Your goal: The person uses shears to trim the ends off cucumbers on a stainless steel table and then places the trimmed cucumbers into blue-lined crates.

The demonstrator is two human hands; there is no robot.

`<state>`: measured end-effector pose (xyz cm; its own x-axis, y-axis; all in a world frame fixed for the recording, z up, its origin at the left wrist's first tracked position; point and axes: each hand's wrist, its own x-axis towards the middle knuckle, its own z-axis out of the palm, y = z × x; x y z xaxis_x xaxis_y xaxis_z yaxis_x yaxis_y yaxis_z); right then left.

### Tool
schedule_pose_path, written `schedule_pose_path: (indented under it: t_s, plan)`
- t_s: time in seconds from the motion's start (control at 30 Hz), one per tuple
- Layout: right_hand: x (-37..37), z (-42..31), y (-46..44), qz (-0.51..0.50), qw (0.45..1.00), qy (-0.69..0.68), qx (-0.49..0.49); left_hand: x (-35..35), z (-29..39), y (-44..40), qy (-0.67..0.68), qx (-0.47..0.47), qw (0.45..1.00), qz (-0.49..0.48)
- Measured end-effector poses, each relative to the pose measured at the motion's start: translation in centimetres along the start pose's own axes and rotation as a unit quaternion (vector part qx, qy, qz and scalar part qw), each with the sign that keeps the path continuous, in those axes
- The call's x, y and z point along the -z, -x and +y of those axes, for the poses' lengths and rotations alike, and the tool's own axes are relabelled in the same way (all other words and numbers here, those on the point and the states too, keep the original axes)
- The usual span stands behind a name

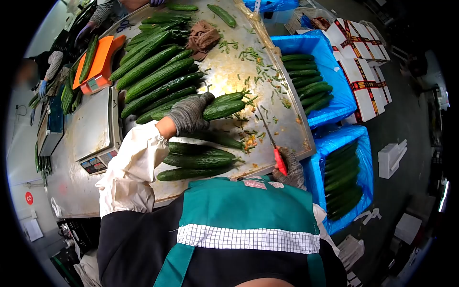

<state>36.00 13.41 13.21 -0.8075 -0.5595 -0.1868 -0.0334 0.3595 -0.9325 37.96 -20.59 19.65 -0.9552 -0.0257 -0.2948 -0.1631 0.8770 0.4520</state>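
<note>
My left hand (191,114), in a grey knitted glove, is closed over cucumbers (224,109) whose stem ends stick out to the right. They lie among a big pile of long green cucumbers (155,79) on the metal table. In my right hand (291,170), also gloved in grey, is a red-handled knife (279,161); its narrow blade points away from me across the table. Nearer my body, a few more cucumbers (198,160) lie side by side. Cut stem bits and yellow blossoms (251,141) are scattered between the knife and the cucumbers.
Two blue-lined crates, one behind (342,91) and one nearer (366,167), hold rows of cucumbers at the right. A metal scale (95,126) and an orange scale (103,60) stand left. A brown cloth (203,39) lies at the back. Other people's gloved hands show at far left.
</note>
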Motion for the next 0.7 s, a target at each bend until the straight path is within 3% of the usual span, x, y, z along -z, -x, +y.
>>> schedule_pose_path:
  t_s: [0.1,0.2,0.43,0.7]
  plan:
    - [-0.2,-0.6,-0.2,-0.021,0.998,-0.055,-0.017,-0.1,1.0,0.4,-0.042,0.017,0.999,0.02]
    - [-0.3,-0.4,-0.3,-0.031,1.0,0.0,0.003,-0.1,1.3,0.5,-0.032,0.027,0.999,0.016]
    - [-0.2,-1.4,-0.5,-0.039,0.999,0.005,-0.022,-1.0,1.3,0.6,-0.052,0.017,0.998,0.01]
    - [-0.5,-1.2,-0.5,-0.027,0.999,0.028,0.018,-1.2,1.8,0.8,-0.046,0.017,0.999,0.014]
